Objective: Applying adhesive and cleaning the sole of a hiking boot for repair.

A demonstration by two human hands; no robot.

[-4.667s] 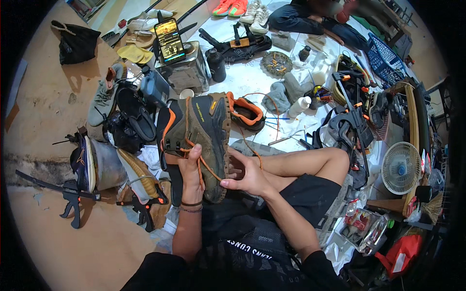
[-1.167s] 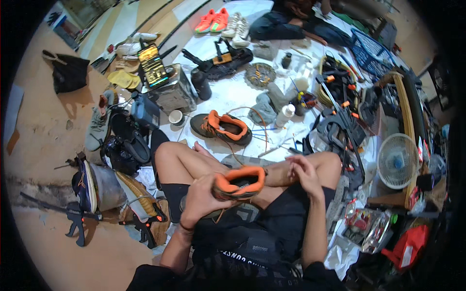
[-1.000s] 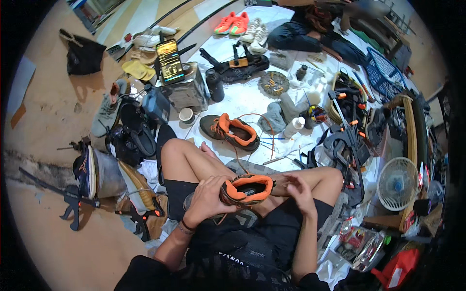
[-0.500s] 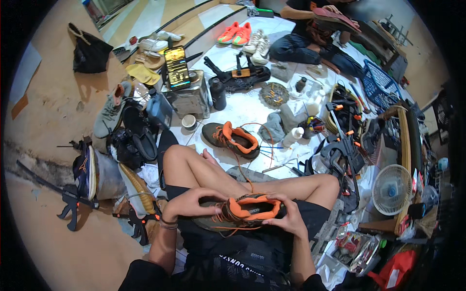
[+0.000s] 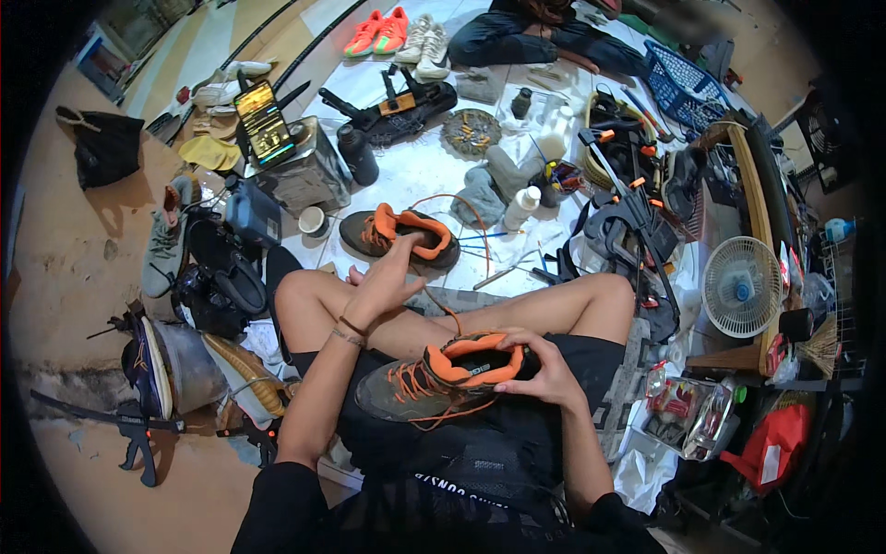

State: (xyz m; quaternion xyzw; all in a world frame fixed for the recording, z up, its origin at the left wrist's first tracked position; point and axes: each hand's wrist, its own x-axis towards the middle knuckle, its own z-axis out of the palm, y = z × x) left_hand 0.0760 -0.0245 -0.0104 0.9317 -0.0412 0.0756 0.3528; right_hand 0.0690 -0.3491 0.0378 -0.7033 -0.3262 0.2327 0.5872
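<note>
In my lap lies a dark olive hiking shoe (image 5: 397, 391) with an orange lining and orange laces, its toe to the left. My right hand (image 5: 544, 367) grips it at the heel collar, thumb outside. A matching shoe (image 5: 365, 233) rests on the white floor past my shins. My left hand (image 5: 383, 282) reaches forward over my leg to that shoe; its fingertips are at the orange collar, thumb held apart. An orange cord (image 5: 448, 303) runs up from the lap shoe toward my left hand.
A phone (image 5: 265, 123) leans on a metal box (image 5: 300, 175) beside a black bottle (image 5: 357, 155). A white bottle (image 5: 522, 208), brushes and clamps lie right of the floor shoe. A white fan (image 5: 741, 284) stands far right. Another person (image 5: 517, 42) sits at the back.
My left hand has left the lap shoe and moved forward to the shoe on the floor. My right hand still holds the lap shoe. The view has shifted right and down.
</note>
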